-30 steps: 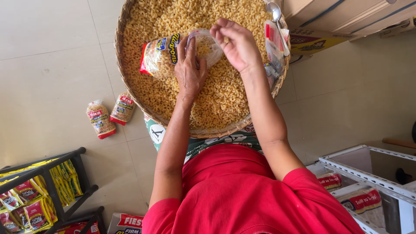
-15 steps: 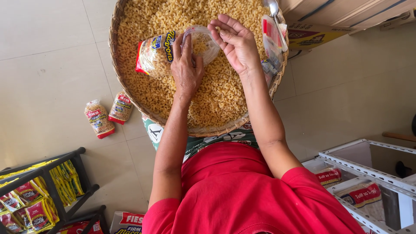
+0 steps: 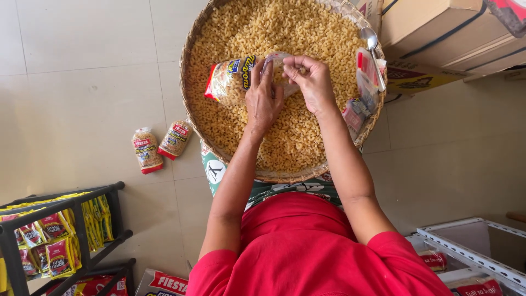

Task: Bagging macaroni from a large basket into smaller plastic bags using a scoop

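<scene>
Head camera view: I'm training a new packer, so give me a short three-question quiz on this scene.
1. True or false: both hands, left hand and right hand, hold the clear packet over the woven tray.
2. How many filled packets lie on the floor tiles?
3. Where does the spoon rest? A) on the floor B) at the tray's right edge C) on the black rack

Key: 1 true; 2 two; 3 B.

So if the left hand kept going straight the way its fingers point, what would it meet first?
Probably the filled macaroni bag it already touches: the left hand points up the picture along the bag's clear neck. Beyond that lies loose macaroni in the woven tray, though depth is unclear.
</scene>
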